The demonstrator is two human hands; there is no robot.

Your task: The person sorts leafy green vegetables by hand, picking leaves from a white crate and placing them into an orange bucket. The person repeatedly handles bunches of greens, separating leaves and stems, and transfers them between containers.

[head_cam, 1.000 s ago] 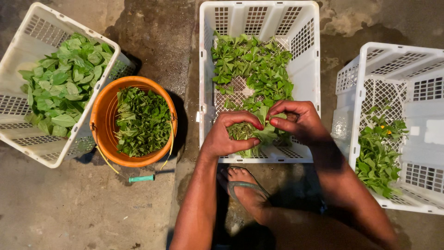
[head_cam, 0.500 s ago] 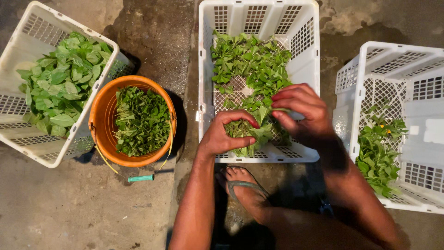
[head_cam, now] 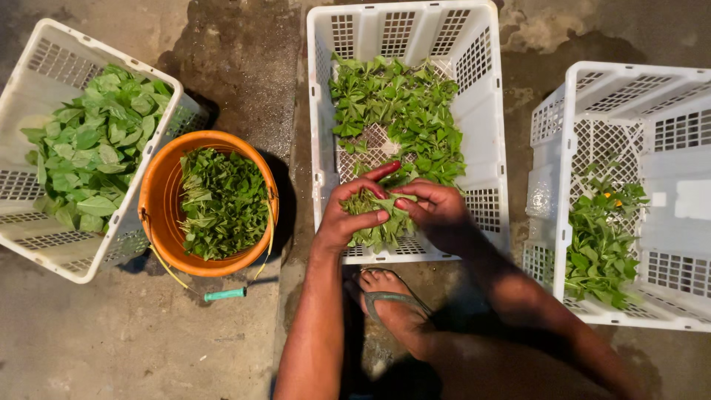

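Together, left hand [head_cam: 348, 215] and right hand [head_cam: 438, 211] pinch leaf bundle [head_cam: 381, 215] between them.

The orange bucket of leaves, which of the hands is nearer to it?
Left. The left hand is over the middle crate's near-left corner, on the side facing the orange bucket. The right hand is beyond it, farther from the bucket, both gripping one leaf bunch.

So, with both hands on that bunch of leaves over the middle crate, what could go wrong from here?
1. The left hand and right hand share one loose bunch; a slack grip could drop leaves.
2. The bunch sits near the crate's front edge, so fallen leaves may land on the wet floor by the foot.
3. The bucket is close to the left elbow and might get knocked.
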